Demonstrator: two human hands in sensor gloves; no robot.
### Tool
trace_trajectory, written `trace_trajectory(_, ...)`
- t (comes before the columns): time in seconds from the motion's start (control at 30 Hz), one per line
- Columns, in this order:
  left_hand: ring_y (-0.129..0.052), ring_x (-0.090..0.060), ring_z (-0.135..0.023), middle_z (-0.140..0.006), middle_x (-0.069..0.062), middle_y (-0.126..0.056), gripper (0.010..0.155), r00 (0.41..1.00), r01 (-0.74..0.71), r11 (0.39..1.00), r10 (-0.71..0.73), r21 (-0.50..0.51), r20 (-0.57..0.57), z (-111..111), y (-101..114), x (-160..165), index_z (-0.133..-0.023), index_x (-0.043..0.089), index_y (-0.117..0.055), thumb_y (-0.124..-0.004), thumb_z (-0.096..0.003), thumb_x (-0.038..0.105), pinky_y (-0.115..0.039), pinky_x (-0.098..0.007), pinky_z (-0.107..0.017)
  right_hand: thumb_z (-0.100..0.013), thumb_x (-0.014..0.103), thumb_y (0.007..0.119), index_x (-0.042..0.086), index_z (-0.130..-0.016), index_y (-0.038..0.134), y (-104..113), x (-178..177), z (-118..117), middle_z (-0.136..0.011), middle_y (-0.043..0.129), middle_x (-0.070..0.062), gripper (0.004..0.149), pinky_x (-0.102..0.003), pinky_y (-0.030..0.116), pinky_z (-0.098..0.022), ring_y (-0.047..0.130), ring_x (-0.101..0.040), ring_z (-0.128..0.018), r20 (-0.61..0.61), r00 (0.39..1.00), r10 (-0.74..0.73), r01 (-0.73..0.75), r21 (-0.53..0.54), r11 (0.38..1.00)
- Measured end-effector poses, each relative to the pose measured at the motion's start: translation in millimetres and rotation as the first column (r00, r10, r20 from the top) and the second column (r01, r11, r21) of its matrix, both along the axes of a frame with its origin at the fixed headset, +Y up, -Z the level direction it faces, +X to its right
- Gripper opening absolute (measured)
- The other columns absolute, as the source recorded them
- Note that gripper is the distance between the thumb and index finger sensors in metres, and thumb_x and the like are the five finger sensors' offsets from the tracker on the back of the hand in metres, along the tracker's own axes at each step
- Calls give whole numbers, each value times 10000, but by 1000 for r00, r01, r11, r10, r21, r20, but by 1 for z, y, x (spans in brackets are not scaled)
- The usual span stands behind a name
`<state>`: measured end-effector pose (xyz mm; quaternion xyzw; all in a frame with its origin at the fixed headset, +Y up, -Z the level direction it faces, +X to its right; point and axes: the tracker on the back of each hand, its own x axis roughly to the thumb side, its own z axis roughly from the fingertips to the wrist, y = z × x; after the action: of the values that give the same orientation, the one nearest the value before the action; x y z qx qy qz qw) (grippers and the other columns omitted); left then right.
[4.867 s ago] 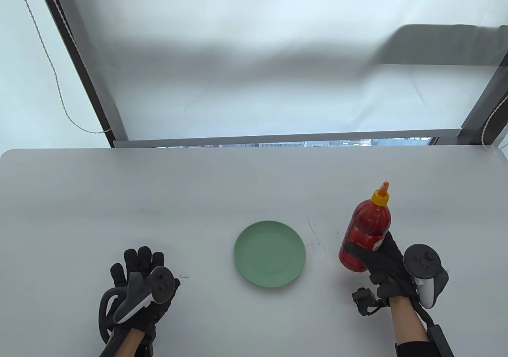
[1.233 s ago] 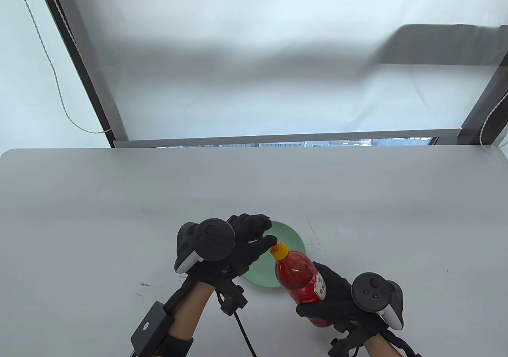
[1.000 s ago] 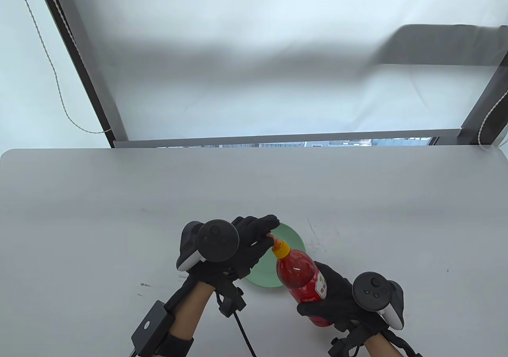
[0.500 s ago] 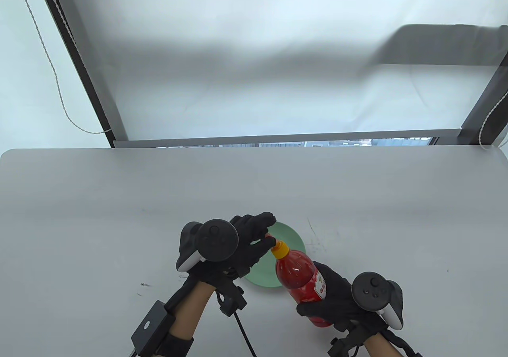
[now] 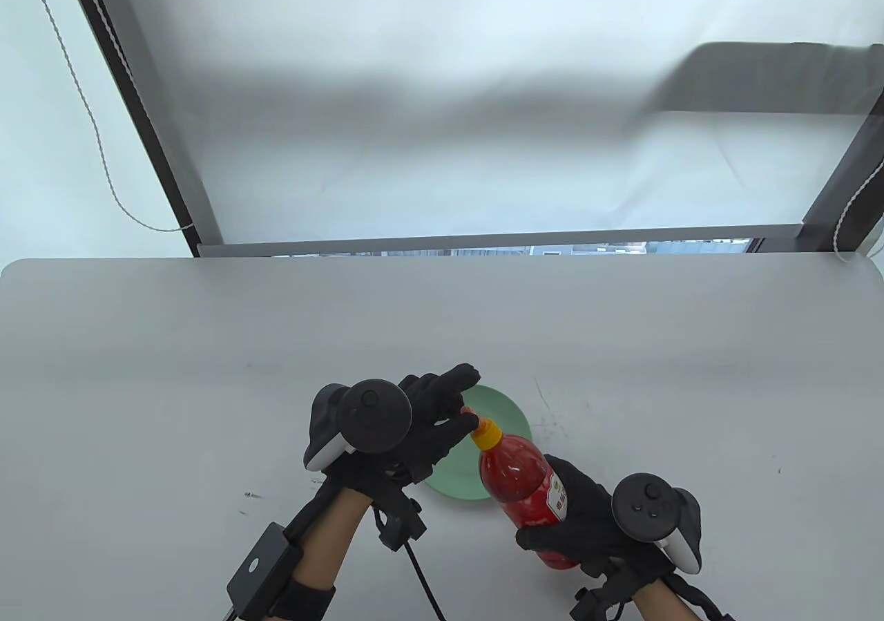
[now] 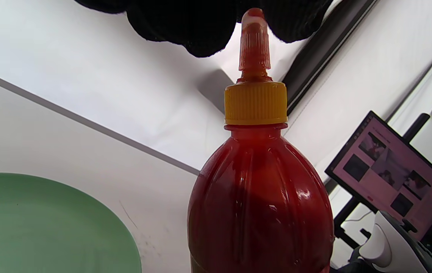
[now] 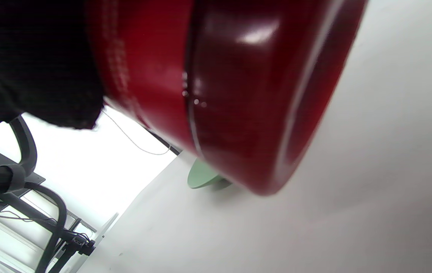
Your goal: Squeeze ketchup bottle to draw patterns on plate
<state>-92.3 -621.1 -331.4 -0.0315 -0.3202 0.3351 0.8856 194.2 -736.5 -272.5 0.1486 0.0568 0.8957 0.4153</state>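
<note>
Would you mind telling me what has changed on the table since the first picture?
The right hand carried the ketchup bottle from the table's right side to the plate's near edge, tilting it so the nozzle leans over the plate. The left hand left the table and pinches the nozzle tip. The plate stayed put, with no ketchup visible on it.

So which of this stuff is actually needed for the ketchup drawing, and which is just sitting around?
Part of the job:
- ketchup bottle, held in the right hand
- its orange nozzle tip, pinched by the left hand
- green plate, no ketchup showing on it yet

Just around:
- monitor beside the table
- white cord hanging at the window
</note>
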Motion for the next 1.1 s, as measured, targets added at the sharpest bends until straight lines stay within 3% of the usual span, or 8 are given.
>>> trace_trajectory(0.13,-773,-355,-790,-908,-101,-816,457,1000,-23,1000,23,5,-15,-1,-3,1,-1044,210,-655,-728,-601,294,-661,-582,-586,-433,597,1038,143,-1168,525,0,-1,0,-1112,739,-214,1005,-655,642,-751,795,-414,-977,-1,1000,2,-2,-3,1000)
trace_trajectory(0.27,-792,-352,-755,-855,-101,-841,479,998,-9,1000,10,17,-61,0,-3,2,-1025,156,-671,-725,-598,365,-663,-588,-572,-434,597,1037,143,-1164,529,0,-1,1,-1114,737,-215,999,-655,643,-751,799,-413,-973,-5,1000,2,-2,-2,1000)
trace_trajectory(0.4,-746,-382,-809,-933,-132,-791,636,1000,10,1000,-10,-5,-29,0,-3,2,-1127,180,-519,-727,-589,448,-638,-597,-598,-434,595,1038,141,-1170,521,0,0,0,-1113,738,-214,1007,-654,644,-751,794,-413,-978,-2,1000,4,-4,-1,1000)
trace_trajectory(0.53,-743,-370,-809,-948,-124,-776,534,1000,8,1000,-8,-5,-12,-1,-5,4,-1102,233,-564,-723,-606,349,-641,-591,-601,-433,595,1038,143,-1171,517,0,0,0,-1114,736,-215,1010,-654,642,-751,787,-416,-985,-4,1000,0,0,-5,1000)
trace_trajectory(0.63,-767,-362,-785,-906,-117,-806,469,1000,7,1000,-7,4,-17,-1,-5,6,-1050,178,-648,-712,-599,288,-655,-594,-588,-433,596,1037,142,-1171,518,0,-1,0,-1113,737,-216,1010,-653,645,-751,790,-418,-981,-4,1000,14,-14,-1,1000)
trace_trajectory(0.77,-800,-352,-724,-837,-112,-843,490,997,25,999,-23,24,-68,1,-5,7,-1025,130,-664,-699,-598,367,-665,-596,-562,-433,593,1039,138,-1168,522,0,-1,0,-1115,735,-216,1007,-654,643,-751,793,-415,-980,-5,1000,7,-7,-2,1000)
trace_trajectory(0.9,-771,-361,-757,-893,-121,-801,616,999,34,999,-34,-30,-11,0,-3,3,-1123,166,-500,-688,-599,429,-653,-589,-574,-434,592,1039,141,-1170,519,0,0,0,-1115,735,-215,1008,-653,644,-751,795,-414,-977,-4,1000,4,-4,0,1000)
trace_trajectory(1.1,-713,-384,-838,-999,-148,-725,534,995,84,995,-82,-50,49,-1,-2,2,-1116,245,-537,-715,-617,308,-627,-595,-602,-434,590,1040,143,-1171,517,-1,-1,-1,-1115,735,-214,1009,-653,643,-751,792,-411,-981,-10,1000,8,-8,-3,1000)
